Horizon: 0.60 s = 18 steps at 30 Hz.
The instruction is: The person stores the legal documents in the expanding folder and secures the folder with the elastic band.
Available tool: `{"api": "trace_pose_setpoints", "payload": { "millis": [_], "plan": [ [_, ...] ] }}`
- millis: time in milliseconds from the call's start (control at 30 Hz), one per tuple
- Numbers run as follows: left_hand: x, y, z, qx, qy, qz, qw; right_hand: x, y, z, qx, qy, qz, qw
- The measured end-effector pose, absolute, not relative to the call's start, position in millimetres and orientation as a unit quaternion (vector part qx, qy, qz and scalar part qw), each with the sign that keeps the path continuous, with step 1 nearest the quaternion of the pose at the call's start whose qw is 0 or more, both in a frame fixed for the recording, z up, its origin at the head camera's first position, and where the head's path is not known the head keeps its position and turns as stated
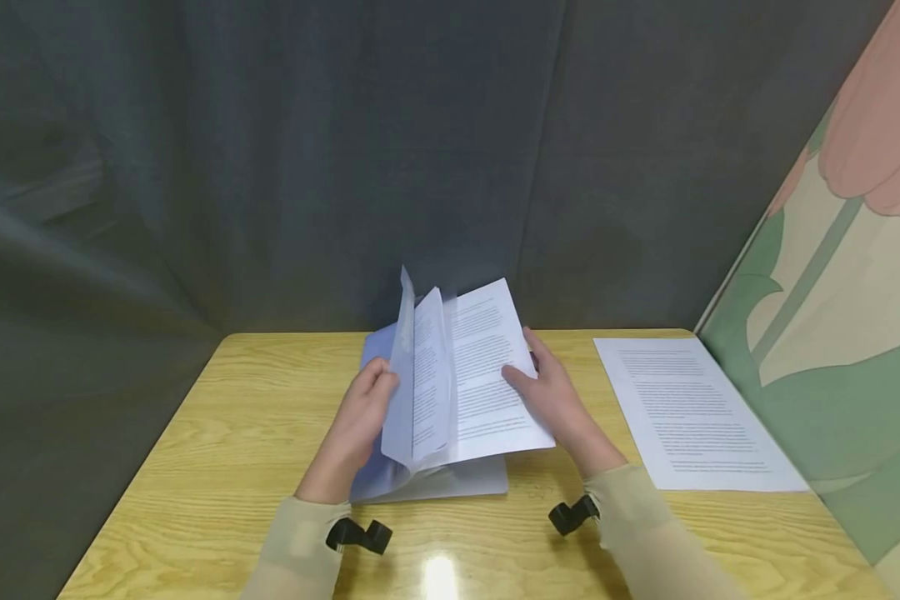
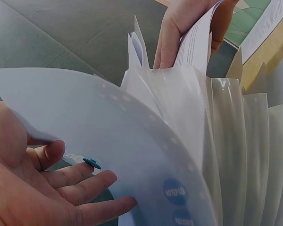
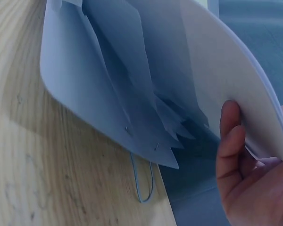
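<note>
An expanding file folder [image 1: 397, 421] with a bluish cover and several translucent pockets stands spread at the table's middle. My left hand [image 1: 363, 400] pinches the edge of its front cover; the left wrist view shows a round printed label [image 2: 176, 191] and a small blue button [image 2: 91, 163] on that cover. My right hand [image 1: 551, 392] holds printed sheets [image 1: 487, 367] by their right edge, thumb in front and fingers behind. Their left side lies in a folder pocket. Another printed page [image 1: 431, 375] shows just behind the cover. An elastic loop [image 3: 140, 188] hangs from the back cover.
A single printed sheet [image 1: 697, 417] lies flat on the wooden table [image 1: 217, 467] at the right. Dark curtain [image 1: 375, 167] hangs behind and to the left. A panel with a flower pattern [image 1: 855, 350] borders the right side.
</note>
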<state>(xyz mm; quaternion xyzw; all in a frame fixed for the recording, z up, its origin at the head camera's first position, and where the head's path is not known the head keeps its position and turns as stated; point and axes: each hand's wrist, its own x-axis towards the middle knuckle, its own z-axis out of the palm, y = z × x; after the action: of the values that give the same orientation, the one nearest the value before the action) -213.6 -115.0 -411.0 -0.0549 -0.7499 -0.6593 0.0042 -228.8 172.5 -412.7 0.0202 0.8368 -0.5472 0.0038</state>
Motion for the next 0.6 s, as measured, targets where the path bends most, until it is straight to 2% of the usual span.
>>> {"api": "trace_pose_setpoints", "payload": {
  "millis": [367, 600],
  "plan": [
    [-214, -115, -412, -0.05, -0.751, -0.658, 0.004, -230, 153, -417, 0.012, 0.826, -0.563, 0.003],
    [-214, -114, -411, -0.048, -0.746, -0.664, 0.004, -231, 145, -419, 0.007, 0.795, -0.607, 0.02]
  ]
}}
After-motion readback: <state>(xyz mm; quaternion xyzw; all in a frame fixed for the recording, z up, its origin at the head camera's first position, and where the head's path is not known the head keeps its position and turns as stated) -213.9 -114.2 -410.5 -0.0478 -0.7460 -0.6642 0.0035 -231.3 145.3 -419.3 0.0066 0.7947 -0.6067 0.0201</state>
